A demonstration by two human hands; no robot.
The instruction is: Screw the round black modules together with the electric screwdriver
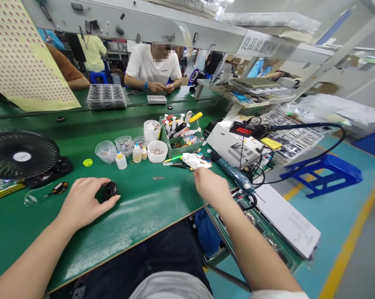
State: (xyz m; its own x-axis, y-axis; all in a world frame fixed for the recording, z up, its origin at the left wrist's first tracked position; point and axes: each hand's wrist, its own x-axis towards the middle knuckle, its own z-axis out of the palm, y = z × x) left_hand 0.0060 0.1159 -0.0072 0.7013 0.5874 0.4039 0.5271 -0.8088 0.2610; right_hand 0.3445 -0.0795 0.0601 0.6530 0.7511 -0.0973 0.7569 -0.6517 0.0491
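Observation:
My left hand (87, 199) rests over the green bench with thumb and fingers around a small black round part (110, 190), like a lens ring or watch case; its exact kind is unclear. My right hand (210, 187) is closed, knuckles up, at the near edge of a crumpled white tissue (195, 160). Its fingertips are hidden, so what they hold cannot be made out. Beside the tissue are thin dark tools (176, 165), perhaps tweezers, and a green-handled tool (174, 158). A small flat strip (158, 178) lies on the bench between my hands.
A black fan (21, 156) stands at left. Dropper bottles (121, 161), clear cups (105, 151), a white tub (157, 151) and a green tool box (183, 145) line the back. At right are a white station (228, 141) with a red display and cables. A co-worker (154, 66) sits opposite.

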